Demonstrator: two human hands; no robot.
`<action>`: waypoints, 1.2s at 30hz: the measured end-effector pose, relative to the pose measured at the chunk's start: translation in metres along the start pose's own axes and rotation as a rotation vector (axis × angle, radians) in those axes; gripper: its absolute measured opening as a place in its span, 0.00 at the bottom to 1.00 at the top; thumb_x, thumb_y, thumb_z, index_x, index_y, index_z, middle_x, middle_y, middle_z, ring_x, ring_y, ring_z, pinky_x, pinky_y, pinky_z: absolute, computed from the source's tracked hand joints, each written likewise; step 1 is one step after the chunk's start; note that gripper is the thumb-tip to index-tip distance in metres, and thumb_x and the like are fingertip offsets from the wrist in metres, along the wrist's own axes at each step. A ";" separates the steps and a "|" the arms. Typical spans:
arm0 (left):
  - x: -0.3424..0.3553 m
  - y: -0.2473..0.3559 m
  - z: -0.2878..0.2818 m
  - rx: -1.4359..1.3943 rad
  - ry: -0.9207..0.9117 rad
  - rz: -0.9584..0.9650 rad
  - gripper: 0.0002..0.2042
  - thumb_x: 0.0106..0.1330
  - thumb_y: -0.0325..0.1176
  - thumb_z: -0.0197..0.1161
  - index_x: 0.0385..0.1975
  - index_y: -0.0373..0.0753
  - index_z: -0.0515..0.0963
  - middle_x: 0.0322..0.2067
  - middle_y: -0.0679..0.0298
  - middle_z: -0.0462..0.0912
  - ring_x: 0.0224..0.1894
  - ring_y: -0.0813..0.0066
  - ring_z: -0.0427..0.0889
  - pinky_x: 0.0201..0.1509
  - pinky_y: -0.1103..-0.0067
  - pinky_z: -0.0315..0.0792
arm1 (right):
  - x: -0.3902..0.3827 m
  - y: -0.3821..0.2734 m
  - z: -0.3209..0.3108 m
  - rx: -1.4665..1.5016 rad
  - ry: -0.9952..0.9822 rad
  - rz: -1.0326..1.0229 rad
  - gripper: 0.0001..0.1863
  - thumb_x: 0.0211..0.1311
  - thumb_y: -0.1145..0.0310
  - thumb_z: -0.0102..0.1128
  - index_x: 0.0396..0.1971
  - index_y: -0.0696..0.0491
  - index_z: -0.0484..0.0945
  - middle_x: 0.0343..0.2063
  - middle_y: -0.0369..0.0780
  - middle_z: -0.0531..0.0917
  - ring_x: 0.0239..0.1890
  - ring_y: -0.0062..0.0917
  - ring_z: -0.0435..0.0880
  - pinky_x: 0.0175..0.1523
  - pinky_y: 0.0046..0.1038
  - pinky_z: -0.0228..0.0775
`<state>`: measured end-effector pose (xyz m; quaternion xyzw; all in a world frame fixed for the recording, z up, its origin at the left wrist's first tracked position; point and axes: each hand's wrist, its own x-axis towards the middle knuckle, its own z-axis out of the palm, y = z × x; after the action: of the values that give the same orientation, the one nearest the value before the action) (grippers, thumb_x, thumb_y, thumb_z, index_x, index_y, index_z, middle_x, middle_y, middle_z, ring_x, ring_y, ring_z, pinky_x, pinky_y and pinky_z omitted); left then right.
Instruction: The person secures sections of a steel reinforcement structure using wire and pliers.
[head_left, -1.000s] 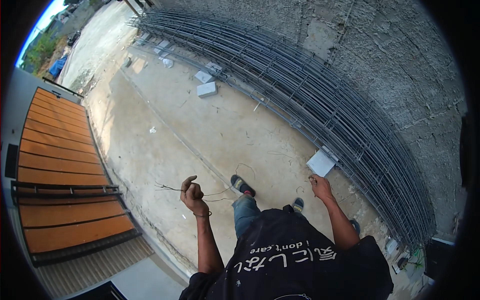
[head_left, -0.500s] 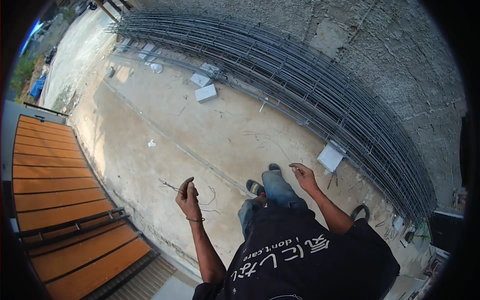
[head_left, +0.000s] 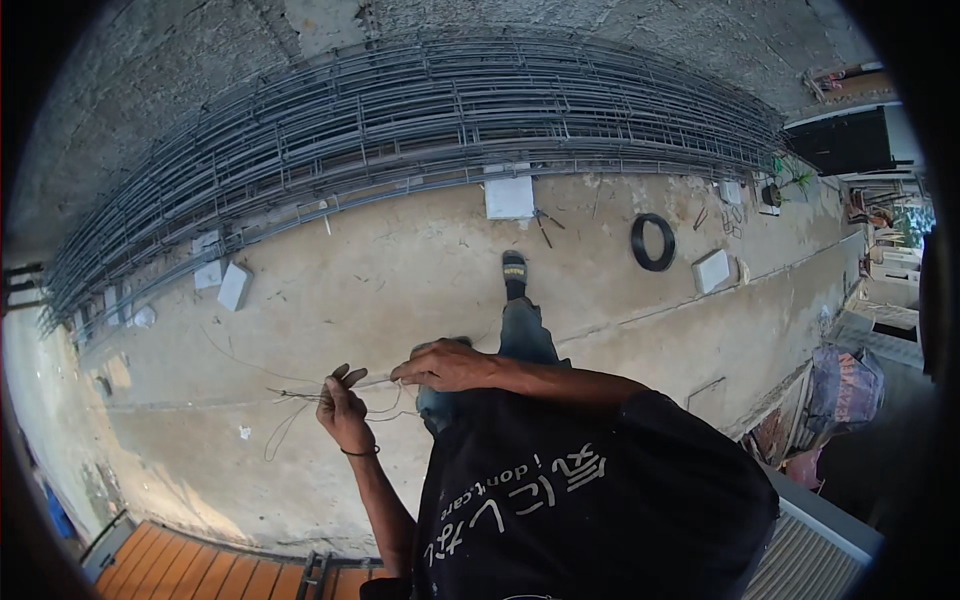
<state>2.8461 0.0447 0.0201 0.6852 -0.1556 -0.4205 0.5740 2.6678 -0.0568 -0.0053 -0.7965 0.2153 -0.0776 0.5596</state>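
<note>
My left hand [head_left: 346, 412] is closed around several thin dark binding wires [head_left: 292, 394], whose loose ends stick out past the fingers and curl down. Right beside it, my right hand [head_left: 442, 366] reaches across my front with its fingers pinched on a thin wire strand. That strand runs between the two hands. Some wire loops hang below, near my knee, and exactly where each one ends is hard to make out.
A long stack of steel rebar cages [head_left: 460, 110] lies along the rough wall, propped on white blocks [head_left: 510, 196]. Pincers [head_left: 544, 228], a black coil [head_left: 653, 242] and another white block [head_left: 711, 271] are on the concrete floor. Orange slatted panels [head_left: 190, 565] stand at lower left.
My view has turned to the right, bringing the coil and pincers into fuller sight. My right hand has come across to my left hand, and I have stepped around.
</note>
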 end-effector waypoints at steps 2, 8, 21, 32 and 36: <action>0.012 -0.005 0.036 0.051 -0.074 -0.009 0.16 0.71 0.40 0.47 0.36 0.33 0.76 0.26 0.59 0.83 0.11 0.94 0.52 0.13 0.89 0.45 | -0.024 0.023 -0.036 -0.028 0.169 0.004 0.17 0.59 0.62 0.58 0.46 0.51 0.77 0.33 0.43 0.81 0.37 0.34 0.80 0.41 0.33 0.71; 0.046 -0.033 0.103 0.238 0.148 0.102 0.16 0.71 0.43 0.47 0.34 0.36 0.76 0.26 0.61 0.83 0.11 0.93 0.51 0.13 0.89 0.44 | -0.108 0.178 -0.134 0.023 0.661 0.377 0.17 0.58 0.59 0.59 0.44 0.51 0.76 0.38 0.42 0.80 0.44 0.35 0.77 0.51 0.32 0.68; -0.042 -0.161 0.011 0.618 1.142 -0.493 0.22 0.71 0.50 0.42 0.50 0.38 0.72 0.45 0.57 0.80 0.11 0.85 0.53 0.11 0.84 0.50 | -0.208 0.695 -0.180 -0.427 0.334 1.102 0.41 0.47 0.66 0.65 0.60 0.56 0.54 0.51 0.49 0.69 0.52 0.46 0.71 0.51 0.41 0.70; -0.123 -0.172 -0.088 0.601 1.492 -0.565 0.17 0.72 0.38 0.43 0.55 0.40 0.70 0.42 0.54 0.81 0.10 0.84 0.49 0.13 0.81 0.47 | -0.159 0.847 -0.138 -0.462 0.180 1.088 0.24 0.49 0.65 0.65 0.46 0.57 0.70 0.44 0.51 0.77 0.46 0.43 0.77 0.49 0.39 0.70; -0.144 -0.193 -0.101 0.599 1.472 -0.516 0.18 0.71 0.35 0.42 0.58 0.40 0.66 0.46 0.54 0.79 0.10 0.85 0.48 0.13 0.83 0.48 | -0.166 0.789 -0.125 -0.604 0.275 0.982 0.13 0.57 0.59 0.57 0.31 0.54 0.75 0.24 0.48 0.81 0.32 0.46 0.80 0.41 0.41 0.71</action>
<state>2.7845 0.2675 -0.1009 0.9226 0.3156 0.0755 0.2085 2.2712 -0.3143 -0.6708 -0.7102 0.6419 0.1525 0.2456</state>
